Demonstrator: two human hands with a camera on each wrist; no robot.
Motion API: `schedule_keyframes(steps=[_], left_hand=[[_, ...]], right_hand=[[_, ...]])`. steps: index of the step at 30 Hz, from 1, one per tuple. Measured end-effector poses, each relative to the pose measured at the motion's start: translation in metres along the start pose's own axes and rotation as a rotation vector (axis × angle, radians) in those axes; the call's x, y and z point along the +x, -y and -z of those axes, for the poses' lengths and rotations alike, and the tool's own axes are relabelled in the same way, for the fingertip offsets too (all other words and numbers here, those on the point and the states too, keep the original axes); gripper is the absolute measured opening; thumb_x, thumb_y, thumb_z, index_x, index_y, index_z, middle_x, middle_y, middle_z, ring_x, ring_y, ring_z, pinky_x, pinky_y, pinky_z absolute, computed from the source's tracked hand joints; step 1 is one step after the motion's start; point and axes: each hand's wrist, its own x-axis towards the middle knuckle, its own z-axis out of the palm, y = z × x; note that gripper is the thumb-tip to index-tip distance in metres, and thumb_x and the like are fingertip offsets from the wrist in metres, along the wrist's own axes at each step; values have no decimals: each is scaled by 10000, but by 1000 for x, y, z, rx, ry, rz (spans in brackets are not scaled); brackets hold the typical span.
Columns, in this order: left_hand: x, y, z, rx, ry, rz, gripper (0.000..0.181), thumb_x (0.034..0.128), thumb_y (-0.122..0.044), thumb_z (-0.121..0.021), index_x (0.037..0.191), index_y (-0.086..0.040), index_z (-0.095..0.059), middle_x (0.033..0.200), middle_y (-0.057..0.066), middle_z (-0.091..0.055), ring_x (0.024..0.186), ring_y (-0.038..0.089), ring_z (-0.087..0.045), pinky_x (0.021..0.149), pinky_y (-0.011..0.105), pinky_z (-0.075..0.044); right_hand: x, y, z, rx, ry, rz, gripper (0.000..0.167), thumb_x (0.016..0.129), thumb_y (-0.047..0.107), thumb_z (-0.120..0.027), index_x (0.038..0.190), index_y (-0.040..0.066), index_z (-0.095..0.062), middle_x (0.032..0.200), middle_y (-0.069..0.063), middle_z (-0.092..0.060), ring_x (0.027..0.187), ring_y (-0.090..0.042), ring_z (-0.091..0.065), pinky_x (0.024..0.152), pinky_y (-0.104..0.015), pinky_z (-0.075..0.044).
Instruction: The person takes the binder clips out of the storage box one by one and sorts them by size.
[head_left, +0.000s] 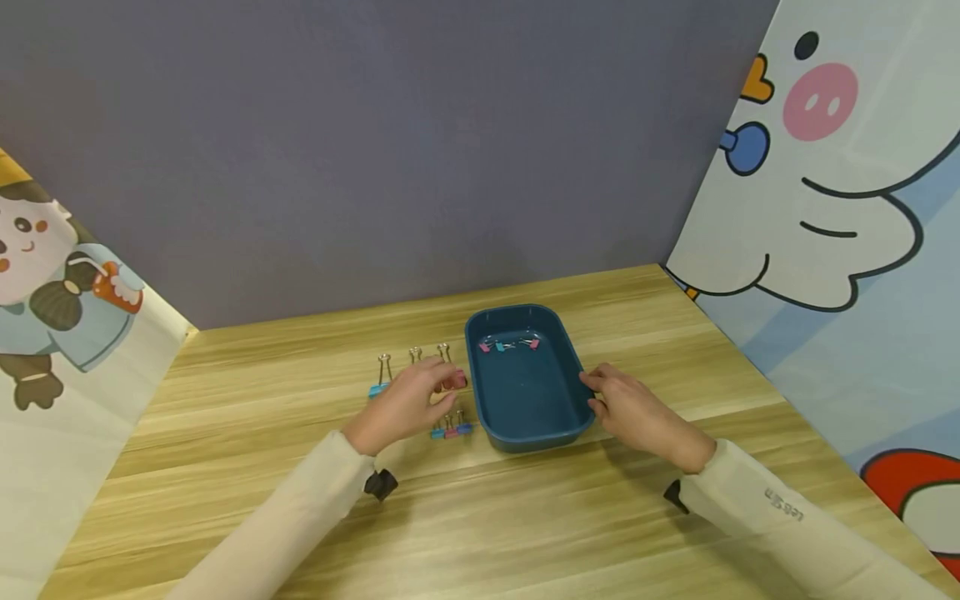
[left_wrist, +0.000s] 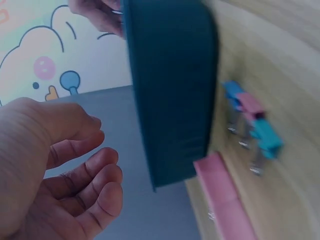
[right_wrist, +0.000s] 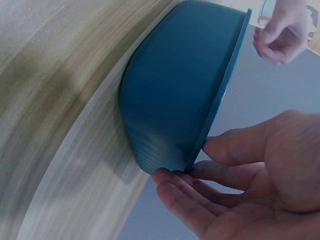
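Observation:
A dark teal plastic basin (head_left: 525, 412) stands on the table, with small pink and blue binder clips (head_left: 500, 347) near its far end. My right hand (head_left: 637, 414) holds the basin's right rim, thumb and fingers at its edge. My left hand (head_left: 405, 400) hovers over larger binder clips left of the basin, fingers loosely bent with nothing between them. Of these, a blue binder clip (head_left: 378, 390) and a pink binder clip (left_wrist: 225, 197) show; the hand partly hides the row. Nearer me lie small teal, pink (head_left: 451, 433) and blue binder clips in a row.
The wood-grain table (head_left: 480, 517) runs up to a grey back panel (head_left: 420, 167). Cartoon-printed panels (head_left: 810, 225) flank it on both sides. The basin's raised walls stand between my two hands.

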Motion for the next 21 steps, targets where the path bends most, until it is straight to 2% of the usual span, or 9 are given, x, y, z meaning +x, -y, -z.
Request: schedule_keyframes(steps=[4, 9, 16, 21], left_hand=[[15, -6, 2, -27, -36, -22, 47, 866, -61, -634, 897, -90, -656, 833, -56, -558, 720, 114, -531, 611, 215, -464], [31, -14, 0, -38, -62, -52, 54, 865, -67, -647, 906, -101, -639, 851, -37, -567, 718, 92, -525, 614, 201, -462], [48, -28, 0, -39, -7, -8, 54, 894, -145, -637, 944, -161, -624, 861, -83, -524, 795, 128, -550, 686, 216, -463], [60, -32, 0, -59, 17, 14, 87, 905, -159, -630, 991, -159, -628, 901, -66, -541, 819, 120, -545, 703, 216, -462]], right_hand=[[0, 0, 0, -1, -2, 0, 406, 881, -37, -608, 1253, -157, -499, 1120, -207, -525, 761, -153, -545, 606, -268, -455], [0, 0, 0, -1, -1, 0, 409, 882, -33, -609, 1258, -151, -498, 1109, -199, -527, 754, -149, -546, 608, -271, -457], [0, 1, 1, -11, 11, -21, 414, 888, -23, -607, 1269, -140, -496, 1111, -179, -529, 797, -169, -558, 644, -290, -471], [1, 1, 2, -4, 28, -31, 418, 898, -18, -595, 1281, -142, -482, 1126, -188, -520, 747, -140, -522, 619, -281, -445]])
